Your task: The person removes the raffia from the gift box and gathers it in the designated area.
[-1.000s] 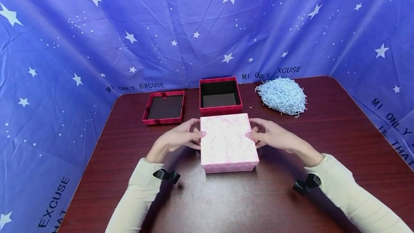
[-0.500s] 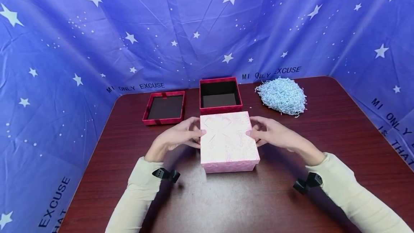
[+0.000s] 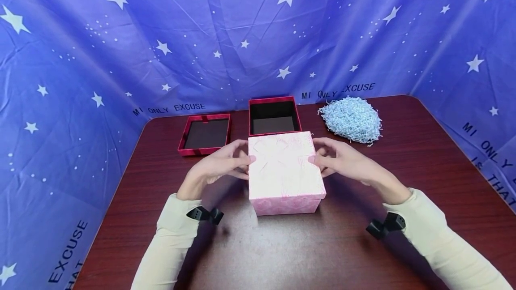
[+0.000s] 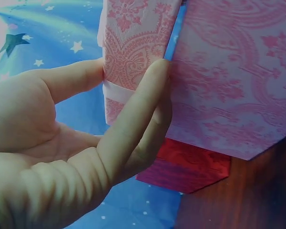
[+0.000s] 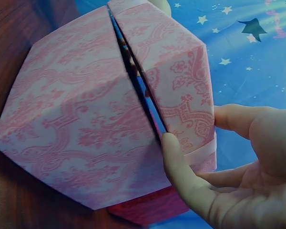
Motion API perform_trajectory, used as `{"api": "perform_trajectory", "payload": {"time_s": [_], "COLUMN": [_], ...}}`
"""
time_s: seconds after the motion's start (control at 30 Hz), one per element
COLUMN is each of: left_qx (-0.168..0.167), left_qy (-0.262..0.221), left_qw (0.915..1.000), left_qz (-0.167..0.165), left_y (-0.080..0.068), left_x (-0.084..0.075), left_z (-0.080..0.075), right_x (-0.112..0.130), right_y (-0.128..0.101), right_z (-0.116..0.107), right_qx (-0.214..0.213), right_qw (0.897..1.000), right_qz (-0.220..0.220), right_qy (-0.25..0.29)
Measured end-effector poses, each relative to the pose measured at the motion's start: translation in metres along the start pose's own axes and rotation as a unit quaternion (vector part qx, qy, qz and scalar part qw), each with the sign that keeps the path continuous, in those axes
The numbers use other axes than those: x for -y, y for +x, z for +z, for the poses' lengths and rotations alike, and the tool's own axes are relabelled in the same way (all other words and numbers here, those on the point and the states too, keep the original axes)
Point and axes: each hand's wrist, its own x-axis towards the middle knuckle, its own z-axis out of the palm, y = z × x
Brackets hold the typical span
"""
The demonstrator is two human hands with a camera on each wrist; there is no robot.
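Note:
A pink patterned box [image 3: 285, 206] stands in the middle of the table, its pale pink lid [image 3: 282, 167] raised slightly above it. My left hand [image 3: 217, 164] pinches the lid's left side, thumb on top and fingers beneath its edge. On the opposite side my right hand [image 3: 350, 164] holds the lid the same way. In the right wrist view a narrow gap shows between the lid [image 5: 178, 76] and the box [image 5: 81, 109]. The left wrist view also shows the lid [image 4: 138, 52] apart from the box [image 4: 229, 81]. What the box contains is hidden.
Behind the pink box stands an uncovered red box [image 3: 299, 115] with a dark inside. A red lid [image 3: 201, 151] lies upturned to its left. At the back right is a heap of pale blue shredded paper [image 3: 351, 119]. A starry blue curtain [image 3: 225, 35] surrounds the table.
Both hands have moved slightly upward with the pink lid, and more of the box's front wall now shows below it. The red box, red lid and shredded paper have stayed put.

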Motion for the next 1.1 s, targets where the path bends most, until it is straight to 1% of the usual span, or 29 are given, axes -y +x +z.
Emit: {"api": "perform_trajectory", "payload": {"time_s": [0.13, 0.23, 0.33, 0.43, 0.5, 0.57, 0.67, 0.73, 0.83, 0.9, 0.97, 1.03, 1.1], "left_qx": [-0.015, -0.038, -0.061, -0.084, -0.097, -0.113, -0.139, -0.157, -0.176, -0.178, -0.168, -0.148, -0.123], "left_qy": [-0.007, -0.021, -0.030, -0.027, -0.022, -0.017, -0.014, -0.005, 0.021, 0.032, 0.027, 0.006, -0.023], "left_qw": [0.9995, 0.9981, 0.9961, 0.9942, 0.9924, 0.9894, 0.9823, 0.9762, 0.9687, 0.9666, 0.9676, 0.9696, 0.9711], "left_qz": [0.025, 0.044, 0.056, 0.062, 0.073, 0.090, 0.125, 0.149, 0.174, 0.181, 0.187, 0.195, 0.203], "left_y": [-0.002, -0.002, -0.002, -0.003, -0.004, -0.006, -0.010, -0.012, -0.016, -0.018, -0.020, -0.020, -0.020], "left_x": [-0.007, -0.012, -0.015, -0.019, -0.022, -0.025, -0.029, -0.032, -0.036, -0.038, -0.038, -0.038, -0.038], "left_z": [-0.001, 0.000, 0.001, 0.001, 0.001, 0.001, 0.000, -0.001, -0.003, -0.005, -0.007, -0.009, -0.009], "right_x": [0.008, 0.014, 0.020, 0.026, 0.032, 0.037, 0.044, 0.047, 0.049, 0.049, 0.048, 0.047, 0.046], "right_y": [-0.001, -0.001, -0.001, -0.001, -0.001, -0.002, -0.004, -0.004, -0.005, -0.004, -0.003, -0.002, 0.001], "right_z": [-0.001, 0.000, 0.000, -0.001, -0.002, -0.004, -0.006, -0.005, -0.003, -0.001, 0.001, 0.003, 0.005], "right_qx": [-0.034, -0.070, -0.103, -0.124, -0.131, -0.132, -0.136, -0.143, -0.163, -0.177, -0.195, -0.215, -0.237], "right_qw": [0.999, 0.997, 0.994, 0.992, 0.991, 0.991, 0.990, 0.989, 0.983, 0.978, 0.970, 0.961, 0.952], "right_qz": [-0.010, -0.014, -0.019, -0.024, -0.021, -0.013, -0.008, -0.020, -0.061, -0.097, -0.132, -0.163, -0.184], "right_qy": [-0.005, -0.013, -0.022, -0.028, -0.028, -0.025, -0.034, -0.043, -0.062, -0.061, -0.058, -0.055, -0.061]}}
